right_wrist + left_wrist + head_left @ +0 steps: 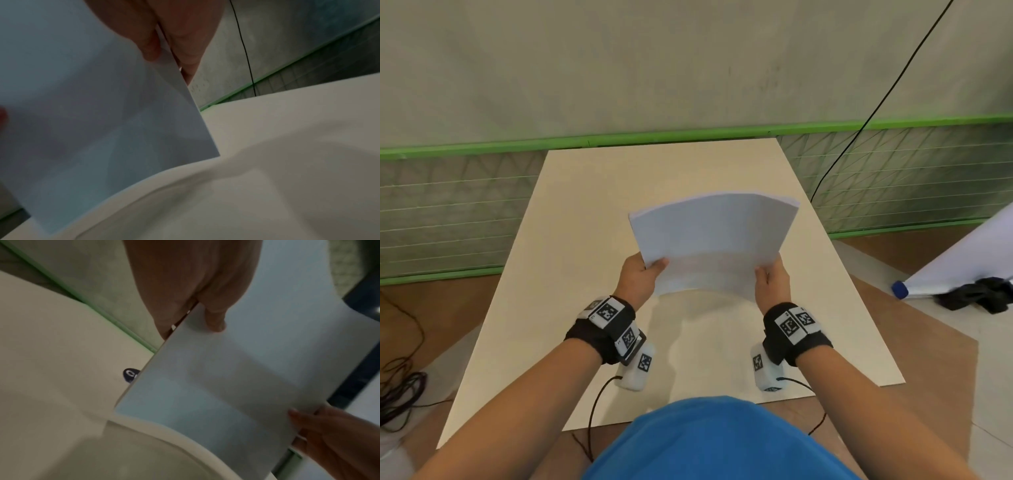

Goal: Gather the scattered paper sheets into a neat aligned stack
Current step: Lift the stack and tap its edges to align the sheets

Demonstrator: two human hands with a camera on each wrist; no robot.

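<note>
Both hands pinch the paper stack (pixel 710 240) by its side edges, left hand (pixel 640 274) at its left, right hand (pixel 774 277) at its right, lifted over the table (pixel 592 205). Loosen slightly, tap the near edge down, then square the sides.

A: What does the paper stack (pixel 714 240) look like?
B: Plain white sheets, blank on the face in view, gathered into one bundle with the far edges nearly flush.
A: Lying flat?
B: No, it stands tilted over the counter (pixel 585 212), and bows across its width so the lower edge curves.
A: How is it held?
B: The left hand (pixel 642 275) and the right hand (pixel 774 277) each pinch a side edge near the bottom, thumbs on the near face
</note>
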